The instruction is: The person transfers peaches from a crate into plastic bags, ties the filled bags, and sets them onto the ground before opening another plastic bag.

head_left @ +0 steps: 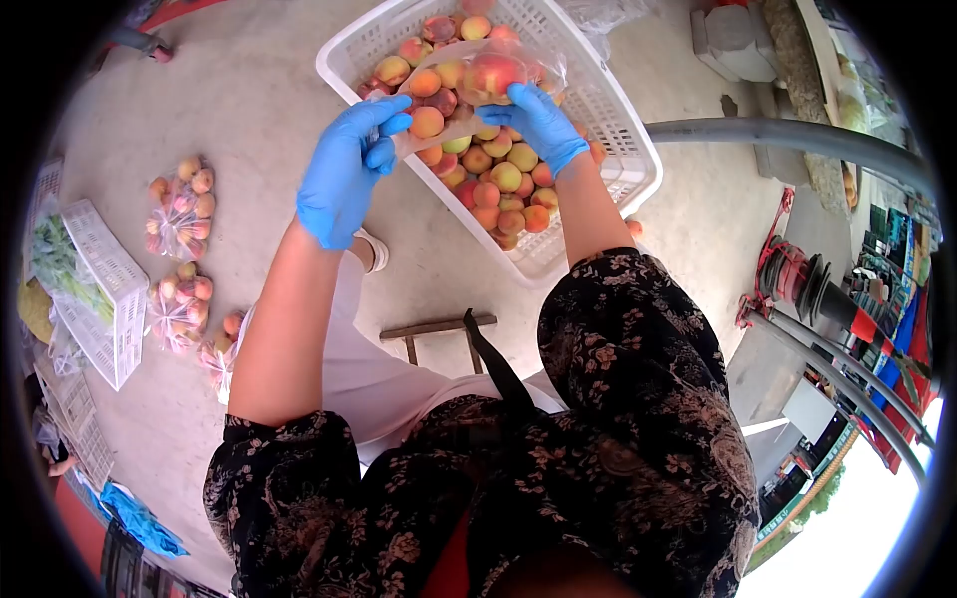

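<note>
Both hands wear blue gloves above a large white basket (643, 135) of red and yellow peaches (506, 177). My left hand (354, 164) pinches one end of a clear plastic bag (446, 75) over the basket's left edge. At the bag's other end, my right hand (536, 125) has its fingers around the plastic, just below a large red peach (496, 72). That peach shows through the film and appears to be inside the bag. The bag is stretched between the two hands.
On the floor at the left stand several filled bags of peaches (182, 211). A white crate (105, 259) with leafy greens (65, 261) is farther left. A wooden stool (439, 327) stands below the basket. A grey pole (788, 132) runs to the right.
</note>
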Motion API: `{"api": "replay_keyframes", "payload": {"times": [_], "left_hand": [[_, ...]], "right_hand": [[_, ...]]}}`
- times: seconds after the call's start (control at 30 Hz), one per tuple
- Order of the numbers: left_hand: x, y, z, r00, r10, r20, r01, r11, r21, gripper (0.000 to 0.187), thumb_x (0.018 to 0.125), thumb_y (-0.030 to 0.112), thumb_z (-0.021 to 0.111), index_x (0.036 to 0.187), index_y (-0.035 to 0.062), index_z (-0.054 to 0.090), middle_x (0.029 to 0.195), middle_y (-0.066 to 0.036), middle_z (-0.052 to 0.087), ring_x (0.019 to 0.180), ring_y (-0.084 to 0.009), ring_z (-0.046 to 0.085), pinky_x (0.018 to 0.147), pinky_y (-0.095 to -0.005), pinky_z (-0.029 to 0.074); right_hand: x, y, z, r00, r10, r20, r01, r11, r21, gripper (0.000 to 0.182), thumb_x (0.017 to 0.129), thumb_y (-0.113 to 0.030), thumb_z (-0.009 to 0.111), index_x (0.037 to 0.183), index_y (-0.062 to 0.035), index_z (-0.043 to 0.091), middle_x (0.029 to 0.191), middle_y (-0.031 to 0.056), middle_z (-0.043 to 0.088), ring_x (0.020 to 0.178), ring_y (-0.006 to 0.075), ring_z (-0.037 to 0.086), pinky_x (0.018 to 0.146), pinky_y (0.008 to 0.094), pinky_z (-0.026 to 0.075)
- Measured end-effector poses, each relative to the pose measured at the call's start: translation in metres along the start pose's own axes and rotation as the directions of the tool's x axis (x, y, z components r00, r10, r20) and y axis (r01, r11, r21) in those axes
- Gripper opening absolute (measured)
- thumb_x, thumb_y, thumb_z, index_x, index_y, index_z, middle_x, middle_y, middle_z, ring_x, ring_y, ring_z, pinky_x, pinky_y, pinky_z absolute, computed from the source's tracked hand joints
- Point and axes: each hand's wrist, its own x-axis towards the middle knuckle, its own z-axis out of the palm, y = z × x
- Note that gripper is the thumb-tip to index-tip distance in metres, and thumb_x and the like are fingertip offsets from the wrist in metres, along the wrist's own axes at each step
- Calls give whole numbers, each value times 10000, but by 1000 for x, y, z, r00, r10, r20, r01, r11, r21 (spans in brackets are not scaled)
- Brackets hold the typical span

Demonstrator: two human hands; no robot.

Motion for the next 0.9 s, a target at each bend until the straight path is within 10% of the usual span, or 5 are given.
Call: {"api": "replay_keyframes", "payload": {"times": [0.17,0.33,0.63,0.77,0.9], "left_hand": [[6,5,2,1000,-2,-22,2,1000,-24,318,851,197,502,1094,5,576,759,50,500,540,-51,296,550,-198,297],[8,4,-1,996,-16,-92,12,999,-40,307,849,190,499,1075,4,590,752,52,495,525,-49,294,538,-200,290],[7,6,-3,994,-27,-103,22,999,-48,295,850,167,489,1071,-1,589,723,64,469,506,-48,284,527,-201,287],[10,11,-3,995,-16,-94,9,998,-67,285,852,170,491,1057,-4,586,726,63,476,508,-48,287,526,-201,290],[8,8,0,994,-36,-108,30,998,-58,281,854,174,491,1051,0,588,730,61,480,507,-49,286,523,-203,291]], "right_hand": [[51,29,23,961,-62,-269,-142,723,-676,637,703,-471,691,1196,-97,543,1073,103,584,938,155,570,818,283,451],[3,46,-17,963,25,-269,-122,927,-354,470,731,-475,650,994,-86,641,869,77,647,804,210,605,749,342,477],[-23,138,-11,869,377,-320,-268,-185,-945,624,609,-522,652,1163,-256,546,1332,170,360,1254,380,287,879,439,440],[-44,96,-10,910,368,-189,-195,-24,-981,630,620,-479,682,1170,-200,550,1308,161,383,1233,389,331,899,443,435],[-62,109,-45,951,302,-59,-305,952,-42,621,723,-400,666,1215,-63,492,1276,128,431,1149,336,452,910,415,432]]}}
